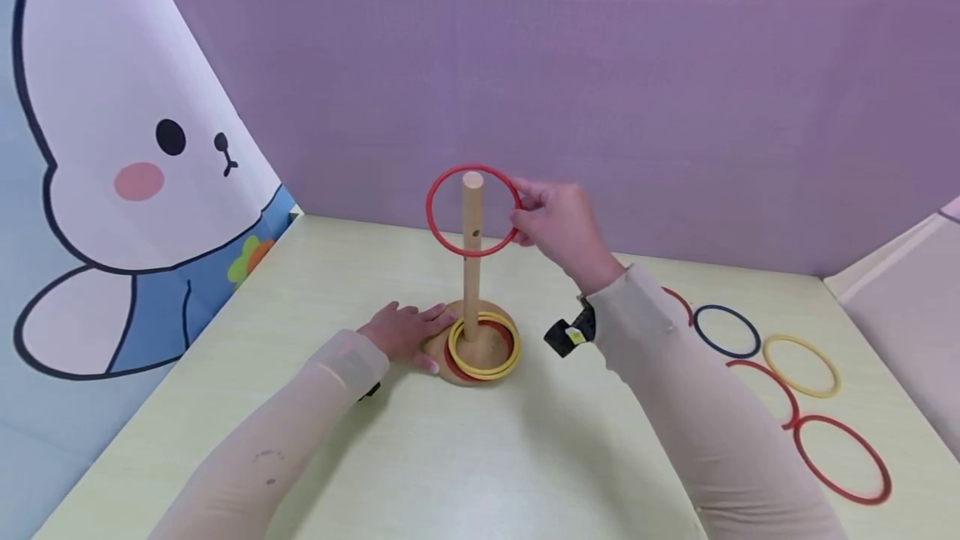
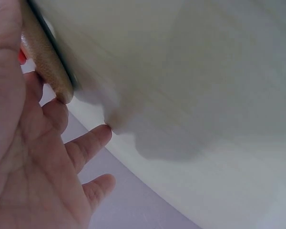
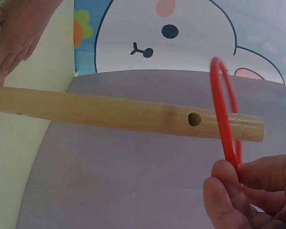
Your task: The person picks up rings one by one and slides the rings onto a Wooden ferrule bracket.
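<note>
My right hand [image 1: 558,223] pinches a red ring [image 1: 429,215] by its right side, between thumb and fingers. In the right wrist view the ring [image 3: 219,105] encircles the wooden peg [image 3: 109,112] just below its tip, past a small drilled hole. The peg stands upright on a round wooden base [image 1: 491,307]. Yellow rings [image 1: 516,348] and a red ring [image 1: 452,371] lie around its foot. My left hand [image 1: 405,332] rests at the left edge of the base, fingers extended and touching it. In the left wrist view the base's rim [image 2: 47,67] meets the fingers.
On the right of the pale table [image 1: 450,457] lie a blue ring [image 1: 697,327], a yellow ring [image 1: 836,373] and several red rings [image 1: 885,473], partly behind the right sleeve [image 1: 705,407]. A purple wall [image 1: 562,65] stands behind, a cartoon panel [image 1: 90,107] at left.
</note>
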{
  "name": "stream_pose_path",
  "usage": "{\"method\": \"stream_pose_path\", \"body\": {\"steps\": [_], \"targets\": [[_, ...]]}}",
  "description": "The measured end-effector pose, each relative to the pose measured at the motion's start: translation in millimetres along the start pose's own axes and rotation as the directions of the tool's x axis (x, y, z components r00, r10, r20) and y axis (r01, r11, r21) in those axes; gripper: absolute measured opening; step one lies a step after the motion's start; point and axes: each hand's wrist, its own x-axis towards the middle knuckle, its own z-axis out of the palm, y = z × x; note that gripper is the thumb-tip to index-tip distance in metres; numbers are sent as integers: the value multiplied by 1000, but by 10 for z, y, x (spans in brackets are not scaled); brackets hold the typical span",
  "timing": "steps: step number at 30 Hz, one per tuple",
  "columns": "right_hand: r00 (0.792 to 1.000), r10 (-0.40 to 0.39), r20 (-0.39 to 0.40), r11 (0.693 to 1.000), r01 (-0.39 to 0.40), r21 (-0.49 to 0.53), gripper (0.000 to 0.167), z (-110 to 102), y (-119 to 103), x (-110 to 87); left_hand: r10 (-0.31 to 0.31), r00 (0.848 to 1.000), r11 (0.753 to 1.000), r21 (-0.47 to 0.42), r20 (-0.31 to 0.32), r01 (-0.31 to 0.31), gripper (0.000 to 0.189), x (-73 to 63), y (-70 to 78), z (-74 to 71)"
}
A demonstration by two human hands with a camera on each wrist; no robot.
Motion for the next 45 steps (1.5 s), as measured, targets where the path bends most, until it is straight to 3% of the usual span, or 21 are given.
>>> {"method": "stream_pose_path", "body": {"steps": [9,23,45], "targets": [[993,76,87,997,-77,9,37,18,89,24,3,1000,1000,8,6,-3,87,8,10,7],[978,146,151,989,-146,-15,32,37,157,27,-14,1000,1000,-13,10,15,88,20,18,9],[969,180,168,983,-181,-11,35,175,365,20,-16,1000,999,-41,11,17,88,11,3,0]]}}
